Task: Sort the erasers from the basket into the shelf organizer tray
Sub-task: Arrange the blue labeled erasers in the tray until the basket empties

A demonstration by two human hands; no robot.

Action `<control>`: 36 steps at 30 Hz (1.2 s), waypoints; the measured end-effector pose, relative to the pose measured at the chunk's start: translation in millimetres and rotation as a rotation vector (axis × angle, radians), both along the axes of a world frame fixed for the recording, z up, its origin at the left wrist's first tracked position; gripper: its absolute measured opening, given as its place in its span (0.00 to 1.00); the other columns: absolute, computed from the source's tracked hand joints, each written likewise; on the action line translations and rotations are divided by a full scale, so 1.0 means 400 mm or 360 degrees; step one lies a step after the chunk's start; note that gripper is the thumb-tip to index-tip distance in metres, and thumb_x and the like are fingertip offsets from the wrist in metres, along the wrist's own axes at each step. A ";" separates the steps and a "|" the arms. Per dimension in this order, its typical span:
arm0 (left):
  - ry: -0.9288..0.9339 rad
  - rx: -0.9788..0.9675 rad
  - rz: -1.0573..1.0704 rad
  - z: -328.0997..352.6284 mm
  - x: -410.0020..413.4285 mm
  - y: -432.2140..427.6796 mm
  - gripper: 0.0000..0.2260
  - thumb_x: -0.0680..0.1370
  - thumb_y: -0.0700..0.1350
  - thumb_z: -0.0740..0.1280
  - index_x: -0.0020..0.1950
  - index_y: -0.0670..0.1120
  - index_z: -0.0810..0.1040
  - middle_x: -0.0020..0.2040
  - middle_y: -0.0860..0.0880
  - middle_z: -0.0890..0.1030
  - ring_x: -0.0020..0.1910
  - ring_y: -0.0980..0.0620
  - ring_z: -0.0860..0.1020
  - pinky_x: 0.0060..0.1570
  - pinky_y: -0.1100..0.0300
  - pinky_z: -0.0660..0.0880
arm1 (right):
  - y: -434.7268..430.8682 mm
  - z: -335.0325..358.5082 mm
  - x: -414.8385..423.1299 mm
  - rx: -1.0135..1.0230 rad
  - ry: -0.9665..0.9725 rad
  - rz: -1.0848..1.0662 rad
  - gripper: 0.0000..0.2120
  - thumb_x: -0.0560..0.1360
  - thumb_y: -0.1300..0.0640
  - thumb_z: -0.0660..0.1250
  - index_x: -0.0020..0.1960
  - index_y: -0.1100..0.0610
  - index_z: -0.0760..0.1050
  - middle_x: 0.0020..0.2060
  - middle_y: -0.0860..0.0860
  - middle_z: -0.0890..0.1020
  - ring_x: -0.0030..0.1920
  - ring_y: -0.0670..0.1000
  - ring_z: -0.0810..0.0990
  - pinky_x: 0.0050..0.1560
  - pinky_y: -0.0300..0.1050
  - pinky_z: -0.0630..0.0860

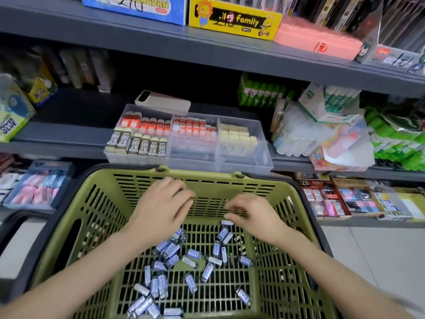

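Note:
A green basket with a black rim fills the lower view. Several small blue-grey wrapped erasers lie scattered on its floor. My left hand hovers over the far end of the basket, fingers curled, with a dark bit of an eraser showing between them. My right hand pinches down on one eraser at the far edge of the floor. Just beyond the basket, the clear organizer tray sits on the shelf. It holds red and 2B erasers on the left, red-white ones in the middle and cream ones on the right.
A beige phone lies behind the tray. Green glue sticks and wrapped packs crowd the shelf to the right, a glue box to the left. Lower shelves hold packaged erasers. An upper shelf overhangs the tray.

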State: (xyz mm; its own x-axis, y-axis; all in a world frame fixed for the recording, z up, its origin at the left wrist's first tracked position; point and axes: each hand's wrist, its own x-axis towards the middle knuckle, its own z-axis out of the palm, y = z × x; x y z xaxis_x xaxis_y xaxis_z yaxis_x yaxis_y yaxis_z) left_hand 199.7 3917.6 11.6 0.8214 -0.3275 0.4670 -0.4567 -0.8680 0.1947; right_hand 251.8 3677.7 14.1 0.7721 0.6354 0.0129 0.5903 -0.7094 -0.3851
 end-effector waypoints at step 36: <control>0.1524 0.0212 0.0126 -0.369 0.020 0.042 0.22 0.75 0.53 0.69 0.65 0.47 0.70 0.64 0.49 0.74 0.61 0.50 0.73 0.55 0.58 0.70 | -0.030 -0.313 -0.048 -0.0302 0.0718 -0.0713 0.17 0.70 0.56 0.72 0.58 0.56 0.74 0.53 0.52 0.79 0.52 0.52 0.78 0.49 0.44 0.76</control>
